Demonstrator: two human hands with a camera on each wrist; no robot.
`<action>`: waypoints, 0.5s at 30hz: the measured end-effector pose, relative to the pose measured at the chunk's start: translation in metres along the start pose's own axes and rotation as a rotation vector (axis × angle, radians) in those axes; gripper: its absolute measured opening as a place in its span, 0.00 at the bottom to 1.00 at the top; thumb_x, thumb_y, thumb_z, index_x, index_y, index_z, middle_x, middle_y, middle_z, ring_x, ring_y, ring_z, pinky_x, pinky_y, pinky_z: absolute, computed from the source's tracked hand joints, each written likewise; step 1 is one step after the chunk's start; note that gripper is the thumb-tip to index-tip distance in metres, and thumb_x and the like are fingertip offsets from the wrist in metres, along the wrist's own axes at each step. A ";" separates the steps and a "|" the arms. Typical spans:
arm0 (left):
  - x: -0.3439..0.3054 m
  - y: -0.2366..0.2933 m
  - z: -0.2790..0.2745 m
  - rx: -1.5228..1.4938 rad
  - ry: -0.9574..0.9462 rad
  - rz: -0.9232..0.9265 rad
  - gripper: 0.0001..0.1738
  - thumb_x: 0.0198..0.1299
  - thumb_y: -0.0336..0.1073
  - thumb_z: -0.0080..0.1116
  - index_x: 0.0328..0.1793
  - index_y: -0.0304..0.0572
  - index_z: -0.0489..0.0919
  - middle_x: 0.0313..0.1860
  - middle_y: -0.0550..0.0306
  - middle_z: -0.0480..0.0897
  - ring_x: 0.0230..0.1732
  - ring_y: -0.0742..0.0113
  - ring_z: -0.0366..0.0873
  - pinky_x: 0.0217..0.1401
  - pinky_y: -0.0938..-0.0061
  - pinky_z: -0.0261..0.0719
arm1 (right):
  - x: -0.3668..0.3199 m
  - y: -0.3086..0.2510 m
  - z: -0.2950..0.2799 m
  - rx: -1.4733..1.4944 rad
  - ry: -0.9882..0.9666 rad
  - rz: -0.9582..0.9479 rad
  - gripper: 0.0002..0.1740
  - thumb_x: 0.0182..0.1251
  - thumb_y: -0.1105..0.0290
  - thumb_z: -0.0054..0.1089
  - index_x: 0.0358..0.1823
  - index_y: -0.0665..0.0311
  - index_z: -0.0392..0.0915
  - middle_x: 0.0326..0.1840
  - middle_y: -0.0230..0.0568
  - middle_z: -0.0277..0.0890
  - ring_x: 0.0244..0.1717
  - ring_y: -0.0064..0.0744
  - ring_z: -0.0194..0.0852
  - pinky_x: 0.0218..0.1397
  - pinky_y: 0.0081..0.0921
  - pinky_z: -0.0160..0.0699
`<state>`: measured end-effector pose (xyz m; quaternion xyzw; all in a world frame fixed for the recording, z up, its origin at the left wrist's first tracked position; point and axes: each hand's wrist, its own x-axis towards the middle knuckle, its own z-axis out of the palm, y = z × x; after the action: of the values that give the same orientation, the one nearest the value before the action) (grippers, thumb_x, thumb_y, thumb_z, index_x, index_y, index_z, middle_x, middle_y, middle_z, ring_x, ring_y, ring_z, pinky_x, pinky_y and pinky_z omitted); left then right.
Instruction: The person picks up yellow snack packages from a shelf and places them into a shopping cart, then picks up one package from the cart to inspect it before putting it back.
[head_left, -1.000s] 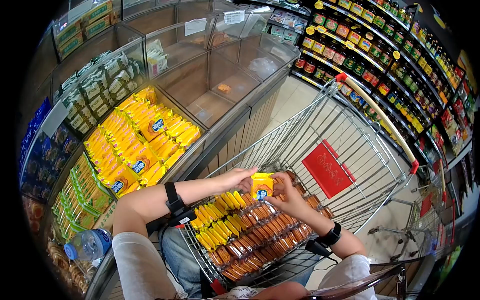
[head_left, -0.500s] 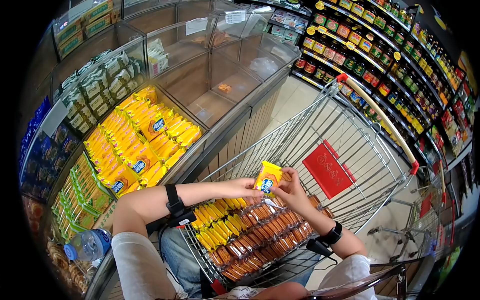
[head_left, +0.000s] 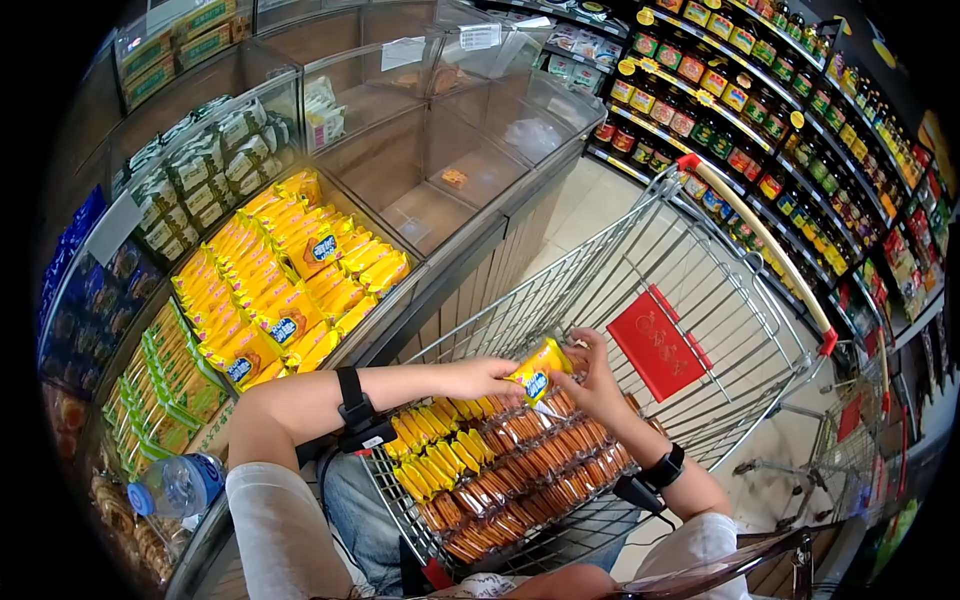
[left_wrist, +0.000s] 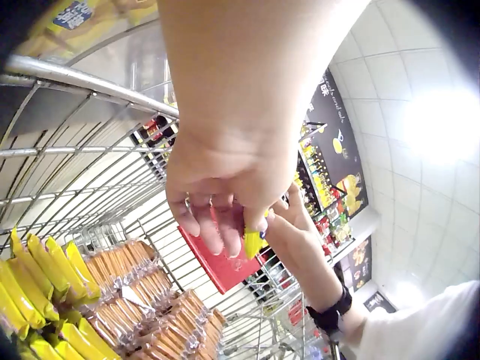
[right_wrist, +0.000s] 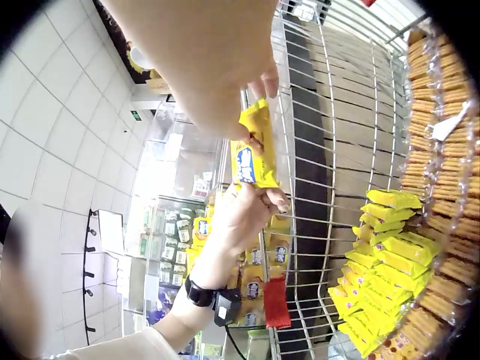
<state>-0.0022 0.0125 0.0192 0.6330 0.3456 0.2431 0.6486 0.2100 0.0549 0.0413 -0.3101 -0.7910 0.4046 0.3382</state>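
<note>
A yellow packet with a blue label (head_left: 540, 372) is held above the cart's load. The left hand (head_left: 490, 378) pinches its lower left end between thumb and fingers; the right hand (head_left: 596, 378) is at its right side. In the right wrist view the packet (right_wrist: 256, 146) slants between the left hand (right_wrist: 244, 217) and the right hand, whose grip is mostly hidden behind its own palm. Beneath lie rows of yellow packets (head_left: 437, 464) and rows of brown biscuits in clear wrap (head_left: 540, 470), inside the metal cart (head_left: 760, 425).
Left of the cart stands a display bin with yellow packets (head_left: 262, 290), beside green-and-white packs (head_left: 200, 180). A plastic bottle (head_left: 178, 485) lies at the lower left. Shelves of jars (head_left: 715, 80) stand at the back right, and a second cart (head_left: 850, 440) at the right.
The packet has gone from upright to tilted rightward and sits slightly lower than half a second ago. The right hand's fingers have shifted at its right side. The head view has moved slightly.
</note>
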 end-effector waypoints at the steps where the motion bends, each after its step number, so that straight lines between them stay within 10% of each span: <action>1: -0.002 0.002 -0.001 0.000 0.004 0.001 0.16 0.60 0.43 0.46 0.48 0.39 0.69 0.39 0.58 0.78 0.41 0.73 0.74 0.44 0.75 0.70 | 0.000 -0.008 -0.002 -0.193 -0.024 -0.092 0.30 0.54 0.76 0.57 0.56 0.64 0.52 0.49 0.46 0.60 0.51 0.34 0.62 0.47 0.25 0.69; 3: -0.006 0.008 -0.002 0.396 -0.086 -0.009 0.17 0.60 0.43 0.46 0.48 0.38 0.69 0.38 0.56 0.79 0.40 0.71 0.75 0.44 0.75 0.70 | 0.003 -0.015 -0.005 -0.279 -0.134 -0.190 0.31 0.52 0.75 0.59 0.57 0.64 0.55 0.46 0.47 0.63 0.49 0.38 0.64 0.49 0.27 0.67; 15: -0.008 0.008 0.002 0.568 -0.190 -0.031 0.16 0.58 0.44 0.48 0.45 0.42 0.72 0.32 0.55 0.80 0.34 0.66 0.77 0.36 0.74 0.72 | -0.003 -0.012 0.001 -0.462 -0.486 -0.423 0.19 0.46 0.71 0.62 0.43 0.62 0.71 0.37 0.40 0.71 0.40 0.41 0.68 0.41 0.32 0.66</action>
<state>-0.0047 0.0062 0.0280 0.8037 0.3472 0.0663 0.4786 0.2083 0.0463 0.0504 -0.1033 -0.9646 0.1991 0.1383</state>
